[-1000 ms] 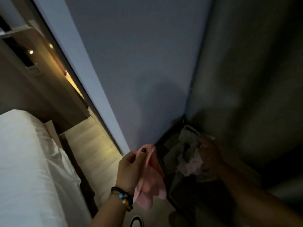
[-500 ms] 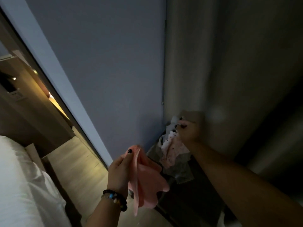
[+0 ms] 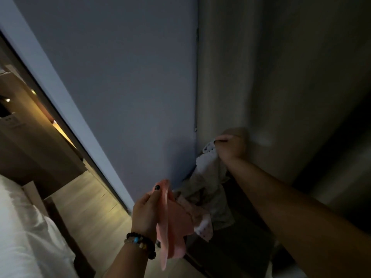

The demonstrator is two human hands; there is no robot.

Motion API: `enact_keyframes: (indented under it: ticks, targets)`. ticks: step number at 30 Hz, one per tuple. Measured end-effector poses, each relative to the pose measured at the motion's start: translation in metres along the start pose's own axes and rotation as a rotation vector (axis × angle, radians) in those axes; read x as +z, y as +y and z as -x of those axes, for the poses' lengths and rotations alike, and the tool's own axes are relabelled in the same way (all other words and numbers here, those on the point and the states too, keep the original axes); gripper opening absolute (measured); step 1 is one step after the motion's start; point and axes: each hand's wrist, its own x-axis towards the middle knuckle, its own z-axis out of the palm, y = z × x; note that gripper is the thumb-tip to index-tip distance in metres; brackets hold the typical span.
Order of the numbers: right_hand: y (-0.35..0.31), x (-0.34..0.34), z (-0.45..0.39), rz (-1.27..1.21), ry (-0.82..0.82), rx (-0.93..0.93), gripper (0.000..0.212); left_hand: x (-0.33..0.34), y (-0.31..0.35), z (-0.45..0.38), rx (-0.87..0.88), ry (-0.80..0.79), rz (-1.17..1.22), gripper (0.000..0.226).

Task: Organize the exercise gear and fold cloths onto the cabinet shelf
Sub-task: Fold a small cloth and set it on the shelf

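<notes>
While the dim cabinet interior (image 3: 230,243) stays hard to read, both hands hold cloth.
Left hand (image 3: 145,212) pinches soft pink cloth (image 3: 174,223); right hand (image 3: 232,146) grips pale speckled cloth (image 3: 208,177).

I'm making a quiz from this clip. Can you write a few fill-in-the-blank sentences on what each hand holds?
The left hand holds a ____ cloth.
The right hand lifts a pale patterned cloth by its ____ edge.
The beaded bracelet sits on the ____ wrist.
The white bedding lies on the person's ____ side.

Missing words: pink; top; left; left
</notes>
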Motion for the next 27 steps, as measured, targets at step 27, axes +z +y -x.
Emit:
enact_keyframes:
  ticks: [27]
  targets:
    - [-0.122,0.037,0.137,-0.058,-0.651,-0.663,0.039,-0.099,0.124,0.024,0.477,-0.184,0.227,0.033]
